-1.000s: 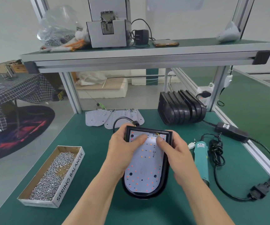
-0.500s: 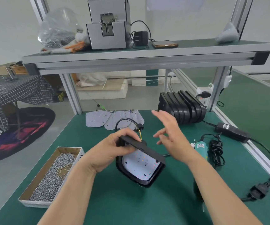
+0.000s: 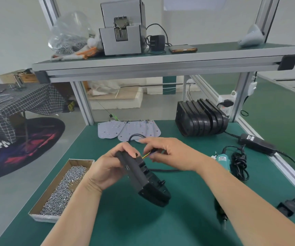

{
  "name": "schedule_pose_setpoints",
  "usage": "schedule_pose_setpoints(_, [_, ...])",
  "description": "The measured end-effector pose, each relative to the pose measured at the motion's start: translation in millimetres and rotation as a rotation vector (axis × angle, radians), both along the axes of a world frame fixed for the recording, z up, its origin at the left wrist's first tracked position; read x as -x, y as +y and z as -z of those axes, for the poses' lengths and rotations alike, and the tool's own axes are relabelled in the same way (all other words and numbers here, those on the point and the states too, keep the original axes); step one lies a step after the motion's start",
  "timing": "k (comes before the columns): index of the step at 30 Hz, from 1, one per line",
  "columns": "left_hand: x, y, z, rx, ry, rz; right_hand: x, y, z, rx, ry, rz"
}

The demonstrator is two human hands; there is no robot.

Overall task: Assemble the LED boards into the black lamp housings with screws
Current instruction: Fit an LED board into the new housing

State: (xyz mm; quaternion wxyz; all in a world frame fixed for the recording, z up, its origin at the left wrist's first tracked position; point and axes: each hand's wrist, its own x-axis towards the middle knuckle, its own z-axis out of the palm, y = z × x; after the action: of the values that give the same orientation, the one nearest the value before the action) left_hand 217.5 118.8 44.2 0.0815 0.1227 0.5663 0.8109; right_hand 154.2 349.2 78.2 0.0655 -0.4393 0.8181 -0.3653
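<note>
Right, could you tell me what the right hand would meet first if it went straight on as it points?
Likely the left hand, which grips the black lamp housing at its top; depth is unclear, so the right hand, pinching the wires, might pass above.

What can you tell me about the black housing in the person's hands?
The housing is matte black, plastic-looking, with a rounded lower end and moulded lugs on its back. It is tilted on edge over the table. The left hand grips its top edge; the right hand pinches coloured wires emerging there.

Assembly workshop, green-matted workbench (image 3: 178, 219), aluminium-framed shelf (image 3: 161, 59), box of screws (image 3: 43, 218), probably a screw feeder (image 3: 121, 32)
</note>
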Motion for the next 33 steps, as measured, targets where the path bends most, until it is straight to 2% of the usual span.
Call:
schedule_pose_setpoints(3, [2,-9,9,-0.071,-0.022,-0.042,-2,15,-5,0.048,-0.043,0.11])
schedule_pose_setpoints(5, [3,-12,15,-0.115,-0.029,-0.033,-3,22,-9,-0.013,-0.064,0.104])
schedule_pose_setpoints(8, [4,-12,23,-0.203,-0.024,0.033,-6,22,-10,-0.163,-0.013,0.084])
schedule_pose_setpoints(10, [6,-12,27,-0.256,-0.036,0.041,-7,21,-11,-0.182,0.002,0.097])
schedule_pose_setpoints(13, [8,-11,27,-0.23,-0.05,0.013,-6,22,-13,-0.192,0.16,0.195])
schedule_pose_setpoints(16, [8,-12,29,-0.259,-0.115,-0.038,-8,23,-18,-0.193,0.183,0.277])
schedule_pose_setpoints(20, [10,-20,25,-0.221,-0.24,-0.167,-15,21,-20,-0.21,0.114,0.141])
schedule_pose_setpoints(22, [10,-21,16,-0.063,-0.27,-0.293,-18,17,-21,-0.18,0.081,0.103])
schedule_pose_setpoints(23, [10,-21,9,0.081,-0.252,-0.382,-19,16,-20,-0.161,0.096,0.124])
schedule_pose_setpoints(25, [6,-19,-8,0.389,-0.124,-0.621,-22,12,-19,-0.123,0.136,0.173])
schedule_pose_setpoints(26, [1,-15,-19,0.495,0.011,-0.684,-23,10,-19,-0.12,0.152,0.182])
schedule_pose_setpoints(28, [-13,0,-43,0.714,0.321,-0.505,-25,3,-19,-0.146,0.201,0.179])
schedule_pose_setpoints(30, [-19,23,-53,1.073,0.516,-0.204,-27,-4,-21,-0.181,0.262,0.18])
schedule_pose_setpoints(31, [-18,35,-50,1.244,0.581,-0.134,-29,-8,-22,-0.192,0.289,0.184])
schedule_pose_setpoints(33, [-13,55,-39,1.439,0.604,-0.199,-33,-12,-26,-0.204,0.323,0.189])
